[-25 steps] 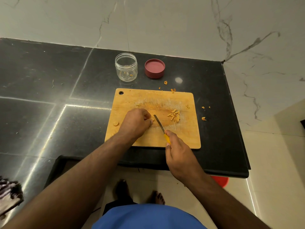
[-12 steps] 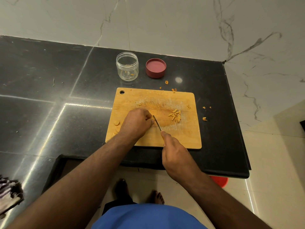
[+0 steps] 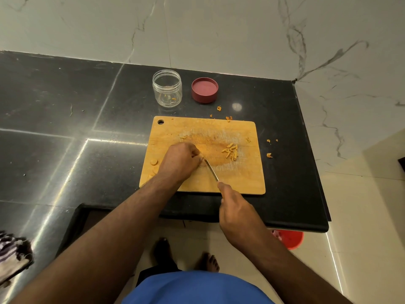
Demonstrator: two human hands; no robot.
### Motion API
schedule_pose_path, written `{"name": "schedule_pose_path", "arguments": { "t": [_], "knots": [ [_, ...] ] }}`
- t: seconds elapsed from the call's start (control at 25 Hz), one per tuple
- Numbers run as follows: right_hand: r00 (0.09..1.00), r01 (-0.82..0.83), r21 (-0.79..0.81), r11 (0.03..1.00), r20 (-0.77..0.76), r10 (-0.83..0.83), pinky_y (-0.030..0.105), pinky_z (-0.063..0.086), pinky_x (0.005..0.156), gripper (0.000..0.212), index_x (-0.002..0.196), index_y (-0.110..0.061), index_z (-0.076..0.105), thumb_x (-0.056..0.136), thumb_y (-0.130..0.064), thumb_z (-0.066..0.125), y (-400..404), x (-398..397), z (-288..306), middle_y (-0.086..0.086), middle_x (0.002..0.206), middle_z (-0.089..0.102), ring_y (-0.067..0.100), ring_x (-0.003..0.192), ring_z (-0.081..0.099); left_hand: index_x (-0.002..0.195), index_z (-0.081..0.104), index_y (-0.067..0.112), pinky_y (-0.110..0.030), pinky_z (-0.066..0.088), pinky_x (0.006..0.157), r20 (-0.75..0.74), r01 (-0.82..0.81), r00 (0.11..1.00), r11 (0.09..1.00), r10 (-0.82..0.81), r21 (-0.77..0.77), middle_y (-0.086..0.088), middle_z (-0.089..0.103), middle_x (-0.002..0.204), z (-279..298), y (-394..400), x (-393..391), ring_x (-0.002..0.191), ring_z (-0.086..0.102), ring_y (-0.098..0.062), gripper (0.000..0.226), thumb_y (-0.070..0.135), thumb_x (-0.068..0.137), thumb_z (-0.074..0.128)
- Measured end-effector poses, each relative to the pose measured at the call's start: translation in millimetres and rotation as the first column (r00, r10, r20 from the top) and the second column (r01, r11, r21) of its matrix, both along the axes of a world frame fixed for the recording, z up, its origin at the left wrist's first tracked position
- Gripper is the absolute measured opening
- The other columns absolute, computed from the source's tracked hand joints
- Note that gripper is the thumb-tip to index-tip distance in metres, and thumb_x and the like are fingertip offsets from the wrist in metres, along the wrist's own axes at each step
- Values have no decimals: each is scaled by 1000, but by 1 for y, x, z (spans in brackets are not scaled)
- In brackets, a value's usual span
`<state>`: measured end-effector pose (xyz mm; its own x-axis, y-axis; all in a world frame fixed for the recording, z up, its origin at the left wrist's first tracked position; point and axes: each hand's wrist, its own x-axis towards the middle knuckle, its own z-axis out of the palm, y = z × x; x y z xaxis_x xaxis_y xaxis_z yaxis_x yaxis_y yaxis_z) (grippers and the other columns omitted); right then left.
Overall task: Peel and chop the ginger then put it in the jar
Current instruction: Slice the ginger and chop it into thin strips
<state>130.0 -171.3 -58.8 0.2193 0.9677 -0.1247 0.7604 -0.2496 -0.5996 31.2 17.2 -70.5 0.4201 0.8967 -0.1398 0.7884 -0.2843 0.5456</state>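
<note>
Wooden and pale orange, the cutting board (image 3: 241,176) lies on the black stone table (image 3: 65,128), near its right end. The left hand (image 3: 180,162) rests on the board's middle with its fingers curled down tight at the knife tip; the piece of ginger they appear to pin is hidden beneath them. The right hand (image 3: 236,213) grips the knife (image 3: 211,171) at the board's near edge, fingers wrapped round the handle, the thin blade slanting far and left until its tip meets the left fingertips. A small heap of chopped ginger sticks (image 3: 231,151) sits on the board right of the blade, apart from both hands. A round ginger slice (image 3: 154,162) lies near the board's left edge. Beyond the far edge stands the clear jar (image 3: 167,88), upright and open, with a few ginger bits at its bottom. The dark red lid (image 3: 204,89) lies just right of it. Peel scraps (image 3: 269,155) dot the table right of the board.
</note>
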Motion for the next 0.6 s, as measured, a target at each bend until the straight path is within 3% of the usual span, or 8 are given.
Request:
{"name": "schedule_pose_path", "arguments": {
  "t": [0.12, 0.28, 0.44, 0.6],
  "knots": [
    [997, 59, 90, 994, 42, -63, 30, 52, 78, 48, 149, -19, 34, 102, -16, 35, -2, 7, 1, 3, 123, 56, 16, 95, 60, 119, 71, 16, -25, 47, 81, -3, 9, 1000, 1000, -9, -19, 2, 70, 115, 1, -1, -2, 99, 60, -11, 28, 26, 93, 67],
    [997, 65, 69, 995, -53, -62, 13, 44, 75, 46, 148, -23, 35, 103, -16, 41, 4, 8, 2, -3, 127, 56, 5, 93, 53, 122, 69, 16, -23, 45, 81, 8, -5, 1000, 1000, 5, -9, 1, 69, 117, 0, -4, -2, 100, 58, -10, 30, 25, 94, 66],
    [1000, -19, 114, 993, -14, 21, 18, 47, 88, 48, 148, -17, 35, 101, -12, 42, 16, 4, -4, 2, 130, 57, 8, 105, 57, 120, 70, 16, -23, 46, 79, 26, -23, 999, 1000, 23, -9, 2, 70, 113, -1, -5, -2, 97, 60, -10, 28, 25, 93, 67],
    [1000, -23, 89, 996, 21, 21, 18, 44, 85, 48, 149, -17, 34, 101, -12, 40, 27, 2, -5, 2, 129, 56, 12, 104, 57, 117, 72, 16, -23, 46, 77, 24, -14, 1000, 1000, 14, -9, 2, 71, 111, -1, -4, -2, 95, 60, -10, 26, 25, 93, 67]
  ]
}}
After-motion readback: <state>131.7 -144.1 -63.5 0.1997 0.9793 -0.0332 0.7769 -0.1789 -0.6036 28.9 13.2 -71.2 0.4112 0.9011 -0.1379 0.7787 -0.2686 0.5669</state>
